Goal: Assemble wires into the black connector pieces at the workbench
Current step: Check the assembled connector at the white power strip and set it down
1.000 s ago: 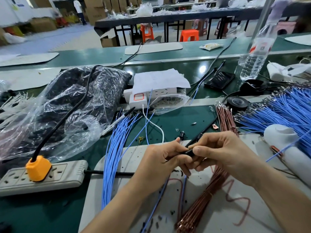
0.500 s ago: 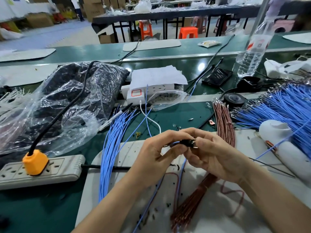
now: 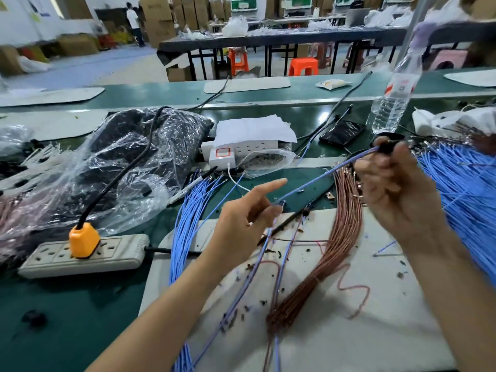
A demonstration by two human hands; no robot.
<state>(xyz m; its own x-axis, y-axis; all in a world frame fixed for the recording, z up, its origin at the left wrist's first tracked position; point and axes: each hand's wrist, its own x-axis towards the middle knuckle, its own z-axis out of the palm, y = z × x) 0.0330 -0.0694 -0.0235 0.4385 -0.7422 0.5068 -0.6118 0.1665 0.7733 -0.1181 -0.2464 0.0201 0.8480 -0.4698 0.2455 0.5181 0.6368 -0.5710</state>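
Head view of the wire-assembly counter (image 3: 80, 304). The right hand (image 3: 397, 194) is raised above the far right of the white mat (image 3: 375, 331), its fingers curled round a black connector piece (image 3: 386, 146) held at the fingertips. A blue wire (image 3: 322, 177) leaves the connector piece and runs down and to the left, taut, to the left hand (image 3: 241, 224). That hand points its index finger straight forward, while the thumb and lower fingers pinch the blue wire; motion blur hides the exact contact. Below the left hand the wire trails across the mat toward the near edge.

A copper-coloured wire bundle (image 3: 346, 210) lies on the mat between the two hands, and loose blue wires (image 3: 188, 210) lie along the mat's left edge. A large heap of blue wires (image 3: 467, 189) sits to the right. On the green surface to the left are a grey power strip (image 3: 80, 253) with an orange plug (image 3: 83, 238) and a crumpled plastic bag (image 3: 120, 162). Farther back stand a water bottle (image 3: 394, 98) and a phone (image 3: 343, 132)
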